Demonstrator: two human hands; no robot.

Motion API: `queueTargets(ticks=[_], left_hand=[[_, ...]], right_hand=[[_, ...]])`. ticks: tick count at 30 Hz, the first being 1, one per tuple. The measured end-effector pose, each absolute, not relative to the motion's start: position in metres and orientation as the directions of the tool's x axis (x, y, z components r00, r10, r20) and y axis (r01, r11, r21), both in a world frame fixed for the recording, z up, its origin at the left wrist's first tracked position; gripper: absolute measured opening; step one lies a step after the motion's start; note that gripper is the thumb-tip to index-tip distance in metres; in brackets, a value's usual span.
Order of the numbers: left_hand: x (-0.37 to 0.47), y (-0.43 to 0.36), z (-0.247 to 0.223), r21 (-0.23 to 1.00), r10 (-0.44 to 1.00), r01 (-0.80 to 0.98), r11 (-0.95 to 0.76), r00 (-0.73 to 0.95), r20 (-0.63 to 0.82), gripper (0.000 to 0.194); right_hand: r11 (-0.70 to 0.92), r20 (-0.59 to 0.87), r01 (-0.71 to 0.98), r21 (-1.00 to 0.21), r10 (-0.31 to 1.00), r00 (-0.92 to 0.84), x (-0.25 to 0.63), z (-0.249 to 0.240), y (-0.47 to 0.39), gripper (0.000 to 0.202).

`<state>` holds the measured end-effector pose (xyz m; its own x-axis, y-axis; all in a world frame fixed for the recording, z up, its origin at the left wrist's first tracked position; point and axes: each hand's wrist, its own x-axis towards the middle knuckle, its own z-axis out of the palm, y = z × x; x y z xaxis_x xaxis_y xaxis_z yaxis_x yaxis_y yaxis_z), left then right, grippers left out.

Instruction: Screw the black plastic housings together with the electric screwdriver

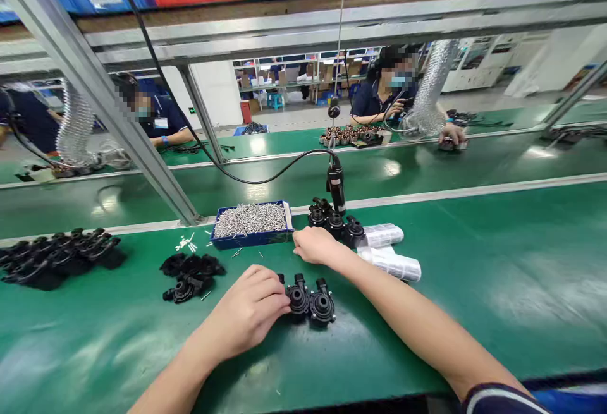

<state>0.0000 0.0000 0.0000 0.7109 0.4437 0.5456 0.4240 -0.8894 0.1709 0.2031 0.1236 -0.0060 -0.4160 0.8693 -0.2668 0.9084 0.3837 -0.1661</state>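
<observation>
My left hand (253, 305) is closed, its fingers curled round a black pump housing that is mostly hidden behind them. Touching its fingertips on the right is a second black pump housing (298, 298), and a third housing (322, 305) stands beside that one, with small screws at its rim. My right hand (315, 245) reaches to the right end of a blue tray (251, 239) heaped with silver screws (251, 219). Its fingers are pinched together, and anything between them is hidden. Behind it, several assembled black pump housings (334, 223) stand below a hanging black electric screwdriver (336, 186).
Black plastic parts (192, 275) lie left of my left hand, and rows of black housings (61, 256) stand farther left. Loose screws (191, 243) and white wrapped rolls (396, 264) lie on the green bench (497, 275). A metal post (137, 129) rises at left. Co-workers sit opposite.
</observation>
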Motion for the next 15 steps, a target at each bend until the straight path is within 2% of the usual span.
queueTargets(ticks=[8,14,15], left_hand=[[0.004,-0.004,0.001,0.123,0.445,0.453,-0.883,0.724,0.527,0.016],[-0.001,-0.002,-0.004,0.196,0.481,0.447,-0.873,0.723,0.495,0.005],[-0.004,-0.001,-0.004,0.231,0.505,0.452,-0.862,0.717,0.481,0.009]], right_hand=[[0.217,-0.264,0.963,-0.159,0.931,-0.253,0.204,-0.016,0.131,0.036],[0.211,-0.242,0.954,-0.212,0.935,-0.261,0.207,-0.022,0.136,0.044],[0.213,-0.237,0.952,-0.218,0.935,-0.263,0.207,-0.023,0.136,0.045]])
